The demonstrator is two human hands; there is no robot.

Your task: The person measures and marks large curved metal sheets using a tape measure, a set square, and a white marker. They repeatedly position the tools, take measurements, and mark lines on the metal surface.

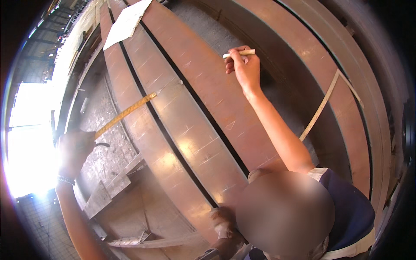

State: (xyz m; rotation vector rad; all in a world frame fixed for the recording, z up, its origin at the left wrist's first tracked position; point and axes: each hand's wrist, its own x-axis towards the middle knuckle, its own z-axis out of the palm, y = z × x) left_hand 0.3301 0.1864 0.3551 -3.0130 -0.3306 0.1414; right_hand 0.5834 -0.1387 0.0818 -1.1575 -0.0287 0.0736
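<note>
At the left, my left hand (77,149), washed out by glare and with a bracelet at the wrist, is closed on a tape measure (125,113). Its yellow blade reaches right across the long rusty steel plates (151,125), and a dark strap hangs by the hand. My right hand (248,67) is raised over the dark gap beside the wide plate, pinching a white stick of chalk (239,53). Thin pale marks run across the plates at intervals. A dark blue sleeve (349,199) with white trim lies at the lower right; a blurred patch beside it hides part of the scene.
A pale sheet (128,24) lies over the far plates. More curved-looking steel strips and a thin L-shaped square (321,105) are at the right. Dark slots separate the plates. Metal supports (106,195) stand at the lower left. A brown glove- or boot-like shape (223,222) touches the near plates.
</note>
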